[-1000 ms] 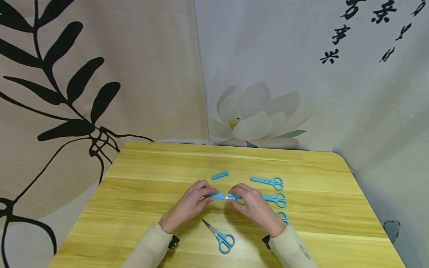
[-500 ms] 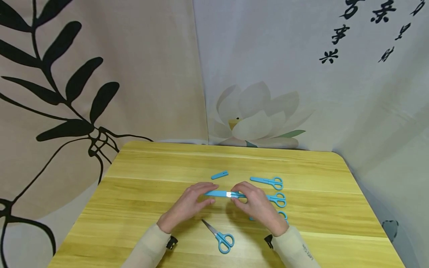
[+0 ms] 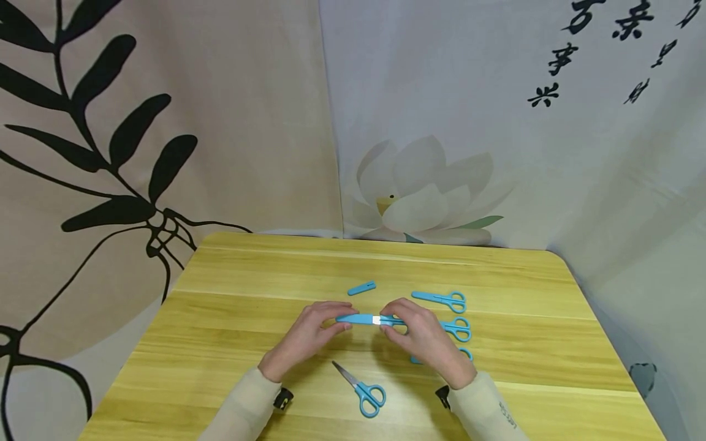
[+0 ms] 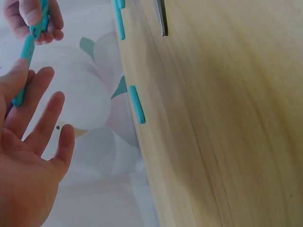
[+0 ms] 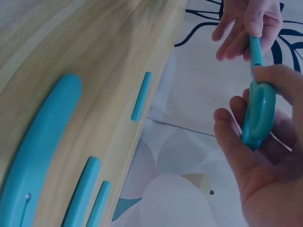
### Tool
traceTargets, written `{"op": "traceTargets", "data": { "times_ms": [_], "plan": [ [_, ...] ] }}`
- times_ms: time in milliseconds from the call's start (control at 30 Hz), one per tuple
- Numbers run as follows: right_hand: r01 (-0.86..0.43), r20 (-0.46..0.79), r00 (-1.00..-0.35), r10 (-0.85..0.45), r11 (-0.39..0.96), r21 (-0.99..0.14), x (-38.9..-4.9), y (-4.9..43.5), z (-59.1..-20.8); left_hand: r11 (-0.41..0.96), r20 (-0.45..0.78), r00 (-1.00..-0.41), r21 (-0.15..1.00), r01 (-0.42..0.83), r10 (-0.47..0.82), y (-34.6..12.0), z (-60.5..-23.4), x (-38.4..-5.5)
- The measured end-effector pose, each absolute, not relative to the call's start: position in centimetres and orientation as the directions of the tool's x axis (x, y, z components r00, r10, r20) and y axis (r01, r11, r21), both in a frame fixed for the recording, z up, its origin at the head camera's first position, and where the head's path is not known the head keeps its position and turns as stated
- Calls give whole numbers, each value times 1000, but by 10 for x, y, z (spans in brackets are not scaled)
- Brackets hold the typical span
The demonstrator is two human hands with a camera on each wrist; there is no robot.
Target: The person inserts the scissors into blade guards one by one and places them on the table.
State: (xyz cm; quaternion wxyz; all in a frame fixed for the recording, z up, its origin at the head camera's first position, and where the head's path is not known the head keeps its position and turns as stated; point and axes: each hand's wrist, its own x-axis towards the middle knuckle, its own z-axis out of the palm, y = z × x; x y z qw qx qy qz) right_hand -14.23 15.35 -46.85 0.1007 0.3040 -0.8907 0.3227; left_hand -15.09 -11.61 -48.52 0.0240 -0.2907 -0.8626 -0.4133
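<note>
A pair of blue-handled scissors [image 3: 393, 320] is held level above the table, a blue blade cover [image 3: 357, 318] over most of its blades. Bare metal shows in a short strip between cover and handles. My right hand [image 3: 420, 331] grips the handles [image 5: 263, 111], thumb on one side and fingers on the other. At the cover's tip, my left hand [image 3: 306, 335] pinches it between thumb and index finger; its other fingers are spread in the left wrist view. Below the hands lies an uncovered pair of scissors [image 3: 362, 390], blades pointing up and left.
A loose blue blade cover [image 3: 361, 288] lies beyond the hands. Covered scissors [image 3: 439, 298] lie at the right rear, with a second pair [image 3: 459, 329] nearer. A third pair [image 3: 466, 353] is partly hidden behind my right forearm. The wooden table [image 3: 248, 263] ends at a curtain.
The left hand let go of the cover, its fingers parting, then pinched the tip again. The right hand and the scissors moved slightly right, and more of the cover came into view.
</note>
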Motion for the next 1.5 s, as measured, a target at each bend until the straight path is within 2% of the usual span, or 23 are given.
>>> {"op": "traceTargets", "data": {
  "times_ms": [500, 1500],
  "plan": [
    [-636, 395, -772, -498, 610, -473, -141, 152, -470, 478, 274, -819, 701, 529, 505, -117, -484, -151],
    [-644, 408, -765, -499, 599, -475, -141, 149, -469, 462, 326, -793, 674, 576, 514, -116, -484, -150]
  ]
}}
